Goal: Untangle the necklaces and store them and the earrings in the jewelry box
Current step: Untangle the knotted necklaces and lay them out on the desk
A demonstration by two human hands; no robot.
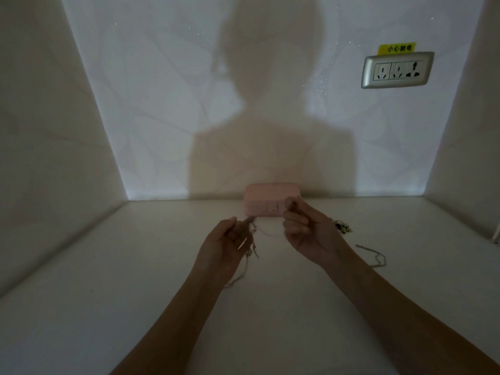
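Note:
A closed pink jewelry box [266, 198] stands at the back of the white surface against the wall. In front of it my left hand [224, 244] pinches a tangle of thin necklace chains [250, 239]; strands hang from it down to the surface. One fine strand runs rightwards to my right hand [305, 231], which pinches its other end just before the box. A separate chain [374, 255] lies loose on the surface to the right. Behind my right hand sits a small dark and gold heap, seemingly earrings [342, 228].
The white surface [135, 293] sits in an alcove with walls at left, right and back. A wall socket [396, 70] with a yellow warning label is on the back wall, upper right. A white cable [496, 234] shows at the right edge.

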